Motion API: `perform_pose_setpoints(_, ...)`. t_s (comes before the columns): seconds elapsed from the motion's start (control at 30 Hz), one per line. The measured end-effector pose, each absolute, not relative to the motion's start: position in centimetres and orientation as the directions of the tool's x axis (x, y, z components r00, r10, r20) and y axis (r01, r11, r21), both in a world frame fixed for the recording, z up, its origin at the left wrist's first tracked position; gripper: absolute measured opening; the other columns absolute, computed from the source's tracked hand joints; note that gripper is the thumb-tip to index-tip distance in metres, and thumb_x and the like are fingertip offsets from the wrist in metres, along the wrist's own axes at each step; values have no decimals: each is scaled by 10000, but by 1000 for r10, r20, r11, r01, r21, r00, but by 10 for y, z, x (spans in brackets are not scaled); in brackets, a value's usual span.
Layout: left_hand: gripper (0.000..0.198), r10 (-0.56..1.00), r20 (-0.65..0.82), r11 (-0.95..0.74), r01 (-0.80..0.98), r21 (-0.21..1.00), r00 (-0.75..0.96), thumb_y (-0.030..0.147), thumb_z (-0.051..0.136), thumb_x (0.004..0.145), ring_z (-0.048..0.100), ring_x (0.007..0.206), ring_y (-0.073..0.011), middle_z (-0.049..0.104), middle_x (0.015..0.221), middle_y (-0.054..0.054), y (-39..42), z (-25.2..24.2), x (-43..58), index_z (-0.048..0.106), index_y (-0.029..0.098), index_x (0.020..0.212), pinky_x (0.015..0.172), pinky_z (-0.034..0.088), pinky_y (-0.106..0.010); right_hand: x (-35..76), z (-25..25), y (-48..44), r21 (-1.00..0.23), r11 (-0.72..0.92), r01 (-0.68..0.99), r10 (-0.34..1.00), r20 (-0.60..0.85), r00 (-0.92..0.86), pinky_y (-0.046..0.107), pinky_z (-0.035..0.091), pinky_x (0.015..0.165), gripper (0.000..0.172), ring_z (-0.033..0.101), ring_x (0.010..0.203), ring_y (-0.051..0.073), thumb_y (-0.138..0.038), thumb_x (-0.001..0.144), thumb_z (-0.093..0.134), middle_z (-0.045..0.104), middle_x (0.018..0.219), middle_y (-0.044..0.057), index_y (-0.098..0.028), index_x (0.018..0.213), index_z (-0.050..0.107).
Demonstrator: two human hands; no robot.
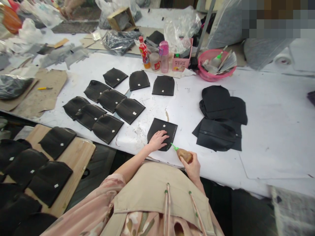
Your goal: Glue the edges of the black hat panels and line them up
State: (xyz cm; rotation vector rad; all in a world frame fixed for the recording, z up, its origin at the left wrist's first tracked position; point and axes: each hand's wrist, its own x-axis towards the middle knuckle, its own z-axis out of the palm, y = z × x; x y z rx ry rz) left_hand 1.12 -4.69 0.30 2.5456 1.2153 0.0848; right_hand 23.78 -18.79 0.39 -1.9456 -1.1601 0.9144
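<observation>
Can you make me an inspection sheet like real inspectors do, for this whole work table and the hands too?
Surface: long white table, marked with dark smudges.
Job's things: flat black piece with a small white tag; brown squeeze bottle with a green nozzle, its tip at the piece's edge; nine similar tagged black pieces laid out; heap of black pieces on the right.
Clutter: round pink plastic basket, filled; red-labelled drink bottle; clear plastic bags along the back.
Hands: left hand flat on the piece; right hand gripping the squeeze bottle.
Cables: nothing seen.
Surroundings: light wooden board at lower left, holding more black pieces.
</observation>
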Motion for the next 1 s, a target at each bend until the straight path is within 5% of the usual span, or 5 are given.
perform_pose_setpoints(0.17, 461, 779, -79, -578, 762, 293, 622, 316, 681, 804, 418, 1298, -247, 482, 1372, -76, -49, 5, 12, 558, 247, 1242, 1090, 347, -411, 240, 6, -189, -845, -398, 357, 904, -295, 311, 414, 520, 784, 517, 625, 842, 255, -540, 655, 713, 667, 947, 63, -209, 1023, 564)
perform_pose_setpoints(0.33, 443, 857, -76, -482, 845, 231, 510, 402, 683, 802, 437, 1225, -283, 502, 1311, -95, -48, 10, 30, 572, 251, 1203, 969, 394, -432, 247, 14, -190, -851, -414, -324, 805, -508, 305, 313, 511, 568, 423, 608, 663, 179, -483, 699, 715, 647, 880, 38, -196, 945, 525)
perform_pose_setpoints(0.43, 442, 911, -100, -379, 908, 180, 400, 469, 674, 796, 460, 1142, -278, 519, 1232, -97, -43, 11, 48, 570, 241, 1161, 898, 404, -408, 253, 24, -188, -813, -305, -496, 808, -497, 317, 280, 492, 540, 392, 591, 613, 141, -452, 747, 682, 639, 906, 33, -185, 999, 546)
perform_pose_setpoints(0.7, 448, 941, -101, -308, 940, 144, 324, 504, 614, 829, 437, 1119, -286, 486, 1228, -104, -40, 7, 63, 536, 229, 1173, 883, 386, -406, 246, 13, -203, -951, -278, -138, 806, -309, 505, 301, 521, 694, 533, 632, 823, 190, -407, 646, 796, 649, 963, 59, -182, 1044, 522)
perform_pose_setpoints(1.0, 459, 938, -117, -308, 940, 146, 326, 510, 586, 842, 420, 1143, -294, 474, 1250, -111, -41, 8, 62, 521, 232, 1201, 902, 379, -416, 235, -11, -212, -857, -425, 290, 820, -230, 524, 336, 499, 726, 594, 598, 797, 205, -558, 661, 719, 650, 972, 68, -188, 1092, 544)
